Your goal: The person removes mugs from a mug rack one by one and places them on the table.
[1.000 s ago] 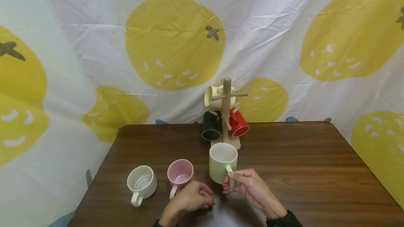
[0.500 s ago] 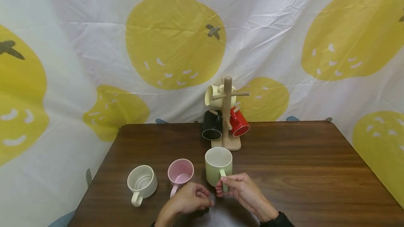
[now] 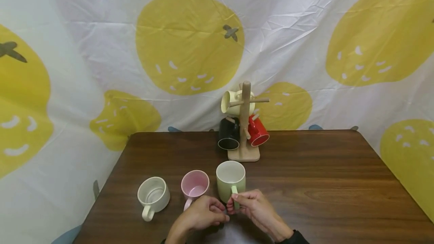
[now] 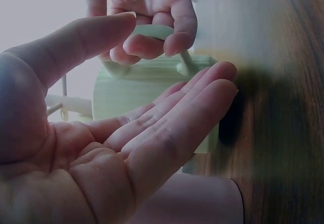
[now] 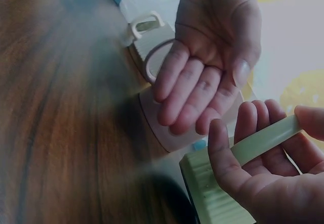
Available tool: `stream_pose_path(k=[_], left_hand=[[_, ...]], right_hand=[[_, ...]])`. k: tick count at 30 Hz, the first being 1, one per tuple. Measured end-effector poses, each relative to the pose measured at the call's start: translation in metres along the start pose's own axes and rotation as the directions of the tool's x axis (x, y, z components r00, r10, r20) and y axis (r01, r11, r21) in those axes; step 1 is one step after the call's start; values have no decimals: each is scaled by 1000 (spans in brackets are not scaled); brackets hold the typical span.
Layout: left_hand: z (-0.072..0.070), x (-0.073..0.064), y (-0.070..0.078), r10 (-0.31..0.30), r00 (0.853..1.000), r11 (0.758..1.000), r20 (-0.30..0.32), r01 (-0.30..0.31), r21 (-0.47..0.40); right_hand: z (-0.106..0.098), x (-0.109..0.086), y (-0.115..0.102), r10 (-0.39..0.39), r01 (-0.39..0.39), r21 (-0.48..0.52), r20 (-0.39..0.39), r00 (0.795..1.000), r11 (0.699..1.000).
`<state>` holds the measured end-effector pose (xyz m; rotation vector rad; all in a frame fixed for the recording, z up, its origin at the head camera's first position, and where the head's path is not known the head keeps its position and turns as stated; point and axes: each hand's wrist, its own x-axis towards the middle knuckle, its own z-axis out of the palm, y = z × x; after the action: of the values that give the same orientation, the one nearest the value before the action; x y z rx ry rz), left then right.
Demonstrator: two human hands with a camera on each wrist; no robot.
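Note:
My right hand (image 3: pixel 252 211) pinches the handle of a pale green mug (image 3: pixel 226 188) between thumb and fingers. That mug stands upright, in front of the mug rack. In the right wrist view, the fingers curl through the green handle (image 5: pixel 266 140). To the left, my left hand (image 3: pixel 204 214) is held low beside the pink mug (image 3: pixel 195 183), partly covering it in the head view. From the left wrist view, its fingers (image 4: pixel 167 128) are nearly straight, with nothing between them and the thumb. A low white cup (image 3: pixel 154 195) sits farther left, handle toward me.
Behind the green mug stands a wooden mug rack (image 3: pixel 245 131). From its pegs hang a cream mug (image 3: pixel 234 104), a black mug (image 3: pixel 228 134) and a red mug (image 3: pixel 259 131). A fruit-printed cloth (image 3: pixel 271 10) hangs behind the brown table (image 3: pixel 322 183).
My right hand has brought the green mug left and a little toward me, closer to the pink mug. My left hand has barely shifted.

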<state>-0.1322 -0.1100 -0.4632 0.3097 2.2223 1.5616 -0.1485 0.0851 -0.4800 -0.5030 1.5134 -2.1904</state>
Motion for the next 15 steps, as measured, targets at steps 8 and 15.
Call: stream_pose_path(k=[8,15], left_hand=[[-1,-1,-3,22,1000,999,5,-23,26],[-2,-3,-4,46,999,999,12,-47,29]], right_hand=[[6,0,7,-9,9,-36,2,1000,999],[7,-3,11,23,-22,-45,20,1000,999]])
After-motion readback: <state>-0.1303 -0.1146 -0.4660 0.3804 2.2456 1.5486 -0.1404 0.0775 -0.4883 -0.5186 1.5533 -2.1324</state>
